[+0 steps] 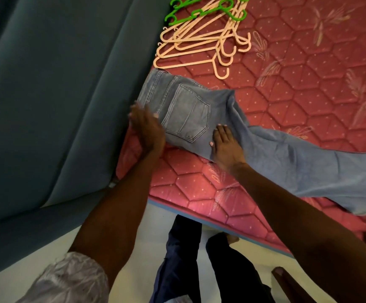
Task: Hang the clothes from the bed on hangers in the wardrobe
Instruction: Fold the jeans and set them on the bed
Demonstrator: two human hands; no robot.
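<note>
R grip (225,145) flat, fingers straight, pressing jeans (199,114) on bed (298,88). L grip (148,130) open, blurred, at jeans' waistband edge, holding nothing. Peach + green hangers (201,38) piled just beyond jeans.

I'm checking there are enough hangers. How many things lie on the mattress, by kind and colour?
Jeans: 1
Peach hangers: at least 5, overlapping
Green hangers: at least 2, cut off by the frame edge
Total: at least 8
</note>
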